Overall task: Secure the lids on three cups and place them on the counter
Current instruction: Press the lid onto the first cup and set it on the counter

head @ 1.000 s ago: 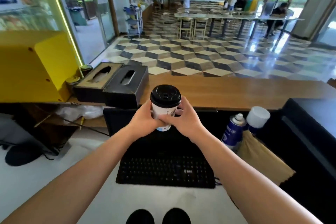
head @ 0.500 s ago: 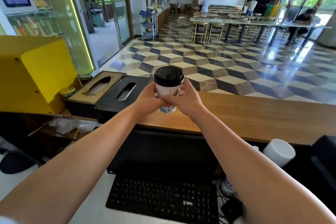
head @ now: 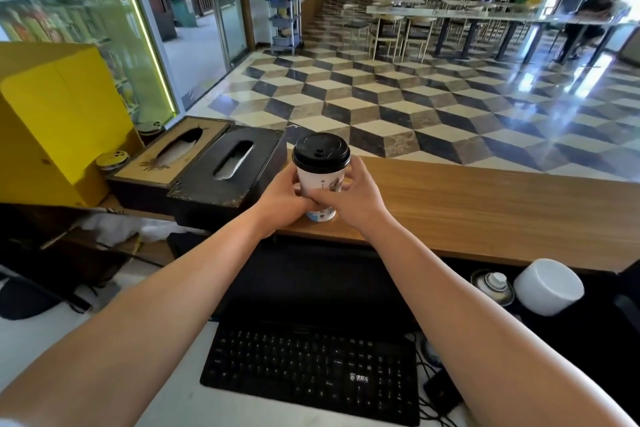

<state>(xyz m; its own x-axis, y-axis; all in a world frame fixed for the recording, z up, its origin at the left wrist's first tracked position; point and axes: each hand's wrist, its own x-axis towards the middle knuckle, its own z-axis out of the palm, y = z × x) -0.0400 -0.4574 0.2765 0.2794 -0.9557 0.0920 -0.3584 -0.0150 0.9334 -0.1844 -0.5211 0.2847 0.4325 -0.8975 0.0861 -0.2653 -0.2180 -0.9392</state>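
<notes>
- White paper cup (head: 320, 189) with a printed pattern and a black plastic lid (head: 321, 153) stands at the near edge of the long brown wooden table (head: 485, 204), just right of a dark tissue box (head: 228, 177).
- Both hands are wrapped around the cup's lower body: the left hand (head: 282, 199) curls in from the left and the right hand (head: 355, 196) from the right, fingers closed on the paper wall and meeting at the front.
- The cup's base looks to be at or touching the table surface; whether its weight has fully settled cannot be told, since the fingers cover most of the lower wall.
- The lid sits level and flush around the rim, so this cup appears sealed.
- Progress, as a judgement: this looks like the first cup being delivered. No other lidded cup shows anywhere on the table, so two more would remain to be capped and set down.
- What is left for this cup seems small: let go with both hands and draw them back without tipping it, as it sits close to the near edge.
- A second, lighter tissue box (head: 169, 156) and a yellow box (head: 59, 121) lie further left; a black keyboard (head: 311, 371) sits below, with a white upturned cup-like object (head: 549, 286) and a spray can (head: 491, 286) at the lower right.
- Whether that white object is one of the remaining cups cannot be told.
</notes>
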